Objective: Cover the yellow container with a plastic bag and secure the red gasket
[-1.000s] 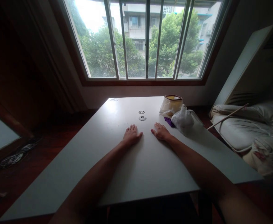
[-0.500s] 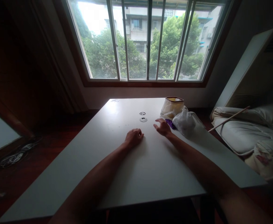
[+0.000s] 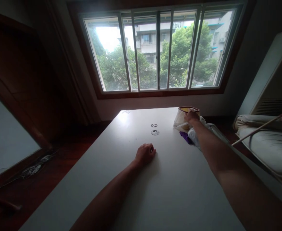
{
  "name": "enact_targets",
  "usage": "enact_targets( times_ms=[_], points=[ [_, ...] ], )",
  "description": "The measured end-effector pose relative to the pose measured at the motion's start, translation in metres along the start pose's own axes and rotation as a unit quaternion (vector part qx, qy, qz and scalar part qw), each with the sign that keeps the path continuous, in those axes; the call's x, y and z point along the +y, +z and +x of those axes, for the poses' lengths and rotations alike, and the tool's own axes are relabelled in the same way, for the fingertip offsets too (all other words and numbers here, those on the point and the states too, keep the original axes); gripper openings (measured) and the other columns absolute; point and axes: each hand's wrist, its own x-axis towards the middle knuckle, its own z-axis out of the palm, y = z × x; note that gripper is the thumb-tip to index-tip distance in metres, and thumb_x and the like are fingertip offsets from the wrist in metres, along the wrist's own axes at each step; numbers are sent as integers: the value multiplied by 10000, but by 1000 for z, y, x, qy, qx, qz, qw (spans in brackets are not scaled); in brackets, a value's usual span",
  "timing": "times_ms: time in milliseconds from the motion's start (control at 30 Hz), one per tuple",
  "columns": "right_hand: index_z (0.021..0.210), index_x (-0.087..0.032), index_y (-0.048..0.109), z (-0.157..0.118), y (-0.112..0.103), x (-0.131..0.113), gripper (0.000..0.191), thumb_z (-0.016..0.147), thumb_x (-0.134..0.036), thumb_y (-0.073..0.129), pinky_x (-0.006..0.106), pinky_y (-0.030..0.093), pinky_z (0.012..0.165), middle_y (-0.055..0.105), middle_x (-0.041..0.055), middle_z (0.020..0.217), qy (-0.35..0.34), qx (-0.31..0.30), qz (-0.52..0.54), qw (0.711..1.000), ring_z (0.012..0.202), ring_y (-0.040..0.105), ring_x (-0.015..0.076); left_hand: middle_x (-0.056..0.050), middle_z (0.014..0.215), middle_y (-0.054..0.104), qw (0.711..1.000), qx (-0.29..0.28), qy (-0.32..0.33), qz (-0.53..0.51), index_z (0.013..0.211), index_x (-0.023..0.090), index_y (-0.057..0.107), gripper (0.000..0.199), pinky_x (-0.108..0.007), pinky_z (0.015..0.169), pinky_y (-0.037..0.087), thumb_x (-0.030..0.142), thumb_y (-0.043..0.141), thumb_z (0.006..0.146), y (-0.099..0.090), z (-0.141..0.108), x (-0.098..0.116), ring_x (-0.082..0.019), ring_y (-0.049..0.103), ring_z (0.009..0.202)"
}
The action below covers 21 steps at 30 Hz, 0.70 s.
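Right hand at the container called for light rim contact; grip was indiscernible there and in the curled left hand.

Glossy tabletop, filmy plastic-looking container

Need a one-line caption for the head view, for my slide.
Right hand at the brown-rimmed, pale translucent container; left hand loosely curled on the white tabletop.
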Motion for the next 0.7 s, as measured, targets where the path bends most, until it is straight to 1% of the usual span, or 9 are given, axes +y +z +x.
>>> enact_targets(
  times_ms=[67,133,267,400,467,500,567,633,700],
  points=[
    [1162,-70,661,1,2,3,403,948,-384,528,393,480,849,603,308,1265,1,-4,-30,1000,1050,664,301,-76,904,707,1000,-1,1,-2,862,222,656,189,-342,759,459,366,544,911,0,0,0,-240,646,868],
    [1098,-130,684,-1,2,2,326,936,-380,552,399,481,838,623,272,1249,-11,5,-40,999,1010,667,293,-77,910,707,1000,-3,1,-3,869,220,660,194,-344,765,461,370,545,912,0,0,0,-240,646,871],
    [1011,-194,697,-16,-2,-8,204,905,-342,604,423,482,851,658,235,1189,-82,57,16,995,1007,646,303,-74,911,704,1000,-2,0,-2,878,217,668,198,-338,770,461,369,546,913,1,0,-1,-232,644,872],
    [1005,-184,691,-50,-13,-32,166,909,-281,596,456,476,922,672,225,1133,-162,120,103,974,1025,629,318,-61,877,693,1000,0,4,-8,887,218,674,180,-332,767,466,358,563,910,4,-1,-4,-226,645,863],
    [1019,-157,688,-74,-24,-47,174,901,-257,606,461,477,946,682,214,1091,-203,132,146,959,1020,629,313,-44,872,690,999,10,6,-37,991,223,671,177,-328,753,476,348,577,908,5,-1,-5,-212,647,824],
    [1011,-137,687,-86,-30,-54,172,887,-235,621,459,481,946,686,202,1058,-228,123,162,952,1004,634,308,-36,899,693,998,29,5,-62,1093,227,649,227,-326,745,484,342,582,909,5,-1,-5,-200,646,799],
    [974,-144,691,-109,-43,-67,146,865,-234,654,411,513,897,694,145,985,-260,101,168,946,935,649,271,-35,1005,696,988,102,3,-119,1306,234,534,412,-327,741,505,341,592,913,5,-1,-6,-181,644,782],
    [979,-146,692,-127,-53,-76,156,870,-254,663,365,539,788,686,124,984,-307,33,201,930,828,654,229,-67,1132,671,965,206,12,-161,1412,232,425,549,-343,762,528,369,608,914,2,0,-8,-186,646,842],
    [957,-153,696,-137,-58,-83,146,865,-266,678,325,540,706,682,101,960,-328,-33,239,913,739,646,190,-121,1255,621,939,289,25,-183,1449,222,385,645,-385,812,544,424,646,894,-3,0,-11,-224,640,966]
  ],
)
